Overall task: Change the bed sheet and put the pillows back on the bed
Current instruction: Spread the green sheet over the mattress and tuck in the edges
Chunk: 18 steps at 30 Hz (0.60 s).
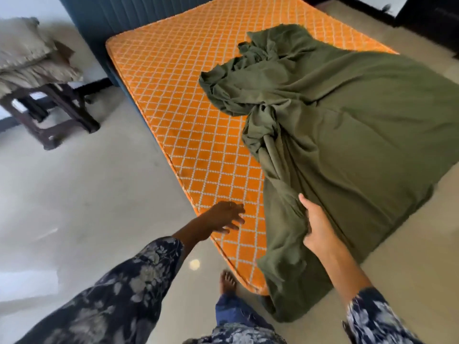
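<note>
Pale polished floor (74, 182) surrounds the low bed, whose orange diamond-quilted mattress (178, 108) lies half bare. An olive-green cotton bed sheet (360, 125) covers the right half, bunched near the middle. Of the hands, the right hand (315, 224) grips a fold at the foot edge; the left hand (227, 217) hovers open-fingered over the near corner. Best to pinch a second point, then draw leftward evenly.

Orange quilted mattress (178, 100) bears a rumpled olive sheet (347, 125), seemingly draped over its right side
</note>
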Available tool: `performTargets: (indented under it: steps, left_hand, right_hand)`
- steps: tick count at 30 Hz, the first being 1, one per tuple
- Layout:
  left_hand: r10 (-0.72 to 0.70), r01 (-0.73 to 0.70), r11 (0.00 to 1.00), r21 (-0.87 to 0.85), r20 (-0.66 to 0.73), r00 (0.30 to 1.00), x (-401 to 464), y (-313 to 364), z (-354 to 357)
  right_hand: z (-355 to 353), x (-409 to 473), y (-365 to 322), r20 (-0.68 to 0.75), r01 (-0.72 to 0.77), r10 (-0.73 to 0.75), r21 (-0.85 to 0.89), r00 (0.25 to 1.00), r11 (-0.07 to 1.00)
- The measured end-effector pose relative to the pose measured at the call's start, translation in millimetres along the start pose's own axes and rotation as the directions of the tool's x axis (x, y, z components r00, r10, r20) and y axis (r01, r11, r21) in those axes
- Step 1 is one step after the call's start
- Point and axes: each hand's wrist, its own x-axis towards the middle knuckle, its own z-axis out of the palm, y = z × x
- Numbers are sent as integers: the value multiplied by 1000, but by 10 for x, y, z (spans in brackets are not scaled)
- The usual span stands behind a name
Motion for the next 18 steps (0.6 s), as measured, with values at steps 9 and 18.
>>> performTargets:
  steps: [9,18]
  left_hand:
    - [-88,175,804,-568,178,980,1269,676,82]
    - [256,-64,292,-954,14,966,2386,1536,-675]
  right_hand:
    - [601,-477,195,-23,71,-83,-337,996,939]
    - [510,-991,110,-216,-78,2,-345,976,935]
